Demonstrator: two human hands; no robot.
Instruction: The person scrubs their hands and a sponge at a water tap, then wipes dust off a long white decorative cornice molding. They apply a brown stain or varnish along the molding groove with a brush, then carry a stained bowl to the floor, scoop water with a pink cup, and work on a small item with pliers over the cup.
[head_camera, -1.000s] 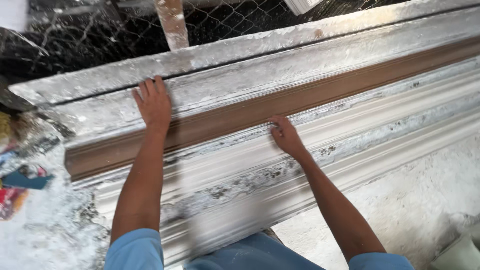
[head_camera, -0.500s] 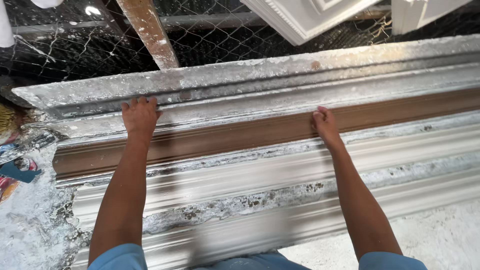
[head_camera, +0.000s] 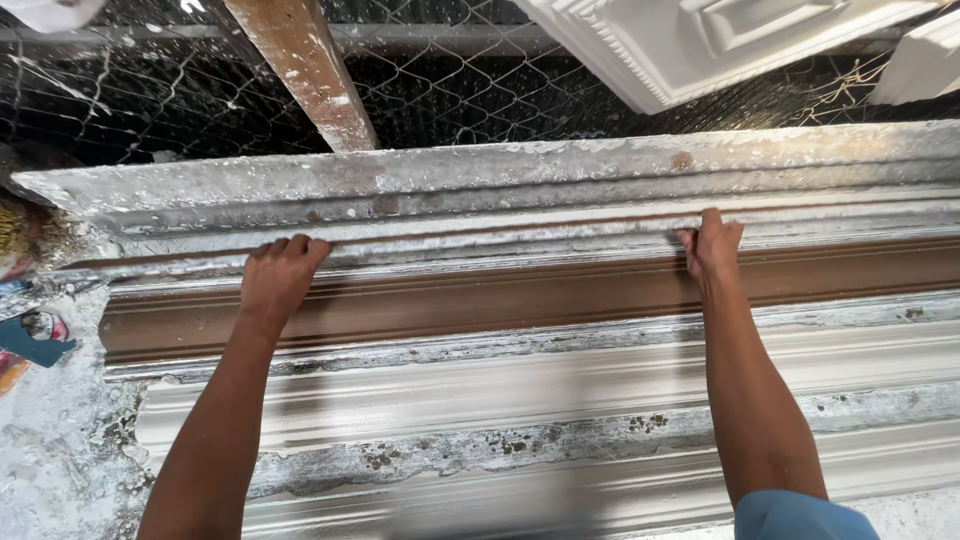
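Observation:
A long cornice mould (head_camera: 560, 420) with stepped, plaster-crusted grooves and a brown channel runs across the view. Along its far side lies a thin whitish strip (head_camera: 500, 232). My left hand (head_camera: 280, 275) is curled over this far edge at the left, fingers hooked on it. Further right, my right hand (head_camera: 712, 245) pinches the same edge between its bent fingers. Both forearms reach across the mould from the bottom of the view.
A wire mesh fence (head_camera: 480, 90) and a slanted wooden post (head_camera: 305, 65) stand behind the mould. White moulded plaster panels (head_camera: 720, 40) hang at the top right. Plaster-splashed ground and coloured scraps (head_camera: 30, 335) lie at the left.
Both hands have slid from the brown channel up to the far edge of the mould and curled their fingers over it. The view has shifted closer.

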